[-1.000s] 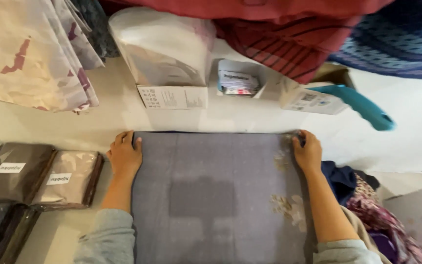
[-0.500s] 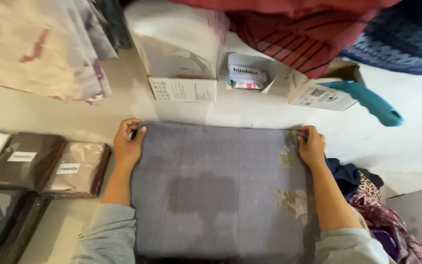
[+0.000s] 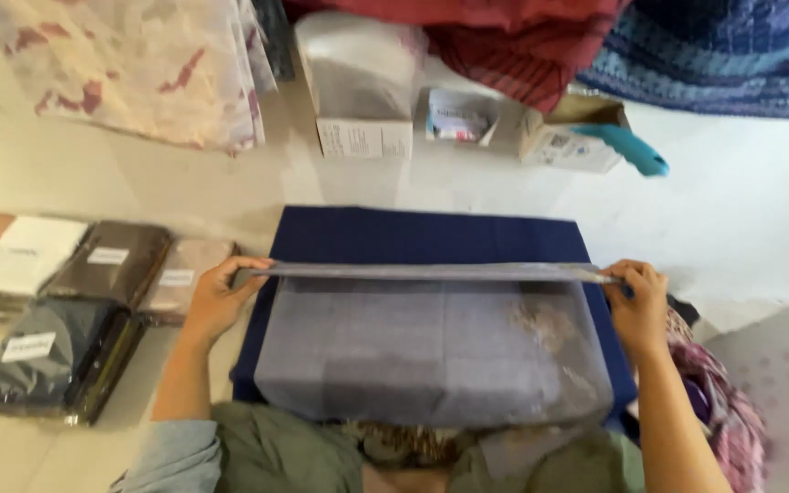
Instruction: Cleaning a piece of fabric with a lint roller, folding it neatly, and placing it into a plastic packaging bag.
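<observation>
A grey cloth [image 3: 431, 351] is lifted by its far edge and hangs toward me. My left hand [image 3: 216, 297] pinches its left corner and my right hand [image 3: 636, 301] pinches its right corner, both raised above the floor. Under it lies a dark blue cloth [image 3: 426, 239], flat on the pale floor, its far part showing beyond the lifted edge. The near part of the blue cloth is hidden by the grey one.
Several clear-wrapped folded fabrics [image 3: 84, 292] lie in rows at the left. A patterned pale cloth [image 3: 130, 73] hangs at the back left. White boxes [image 3: 362, 87] and a teal-handled tool [image 3: 627, 146] stand at the back. Red and blue textiles hang behind; a patterned bundle [image 3: 723, 402] sits at the right.
Both hands gripped the far corners of the flat grey cloth and have pulled that edge up and toward me. The dark blue cloth beneath has come into view.
</observation>
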